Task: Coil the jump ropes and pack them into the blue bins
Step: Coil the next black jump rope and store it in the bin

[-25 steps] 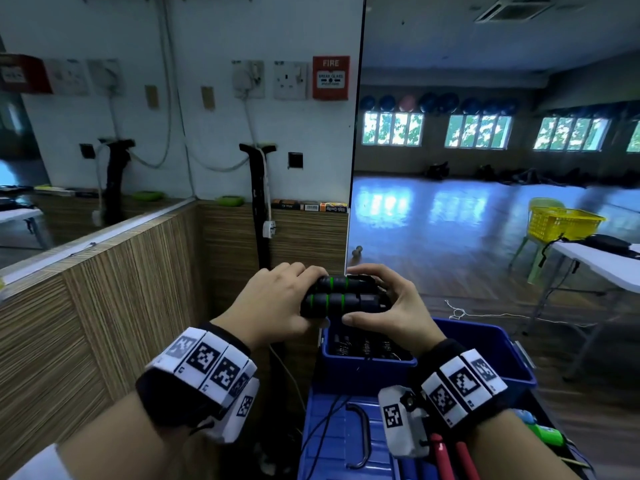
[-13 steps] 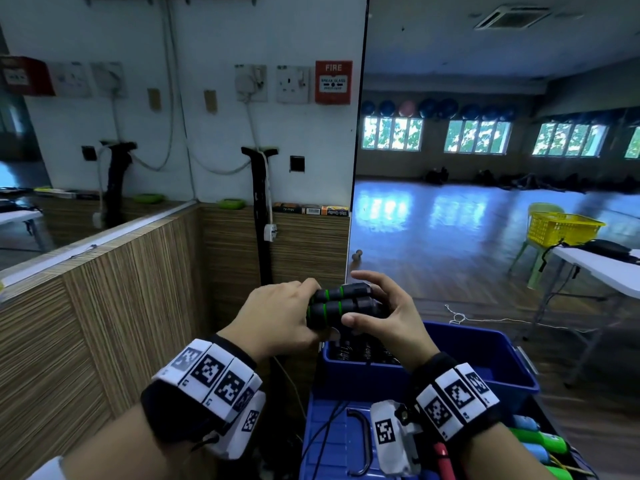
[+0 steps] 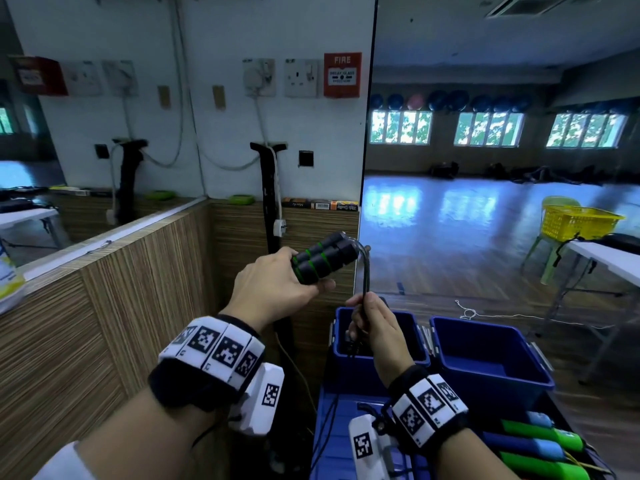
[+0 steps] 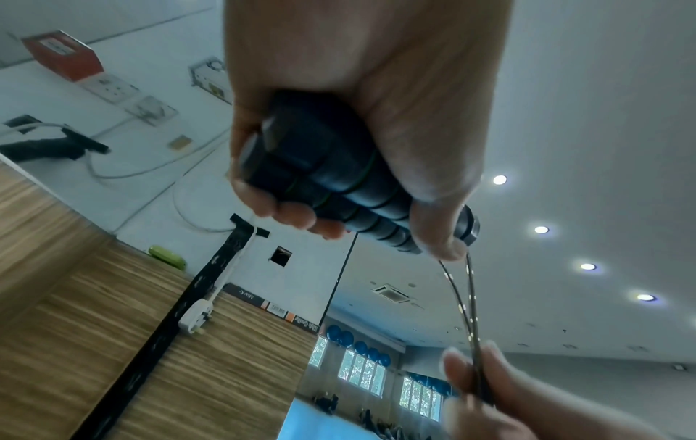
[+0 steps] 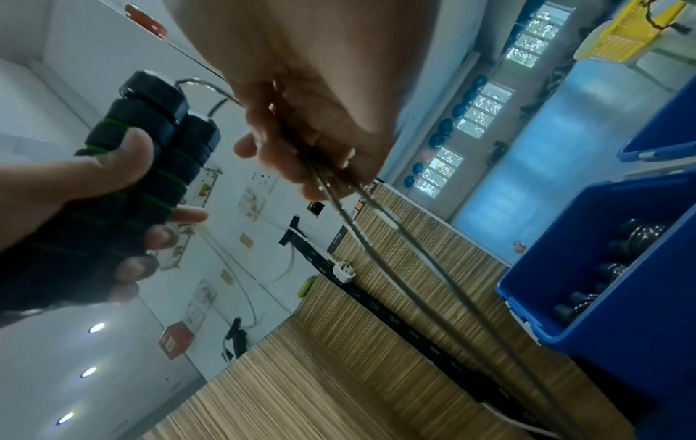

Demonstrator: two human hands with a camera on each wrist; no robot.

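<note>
My left hand (image 3: 277,289) grips the two black, green-ringed jump rope handles (image 3: 323,258) side by side, raised above the bins; the same handles (image 4: 339,184) fill the left wrist view. From their ends the thin dark rope (image 3: 365,271) bends down into my right hand (image 3: 372,323), which pinches both strands (image 5: 339,190) just below the handles. The strands run on down past the near blue bin (image 3: 346,367), which holds dark coiled ropes (image 5: 617,268). A second blue bin (image 3: 491,372) stands to its right and looks bare inside.
A wood-panelled counter wall (image 3: 138,306) runs along the left. Green and blue handles (image 3: 540,441) lie at the lower right on a blue lid (image 3: 343,441). A white table (image 3: 609,258) and yellow basket (image 3: 581,221) stand at the right. A white cord (image 3: 485,315) trails on the floor.
My right hand let go of the handles and dropped to pinch the rope strands below them. My left hand lifted the handles up and tilted them. The view shifted, showing a second bin.
</note>
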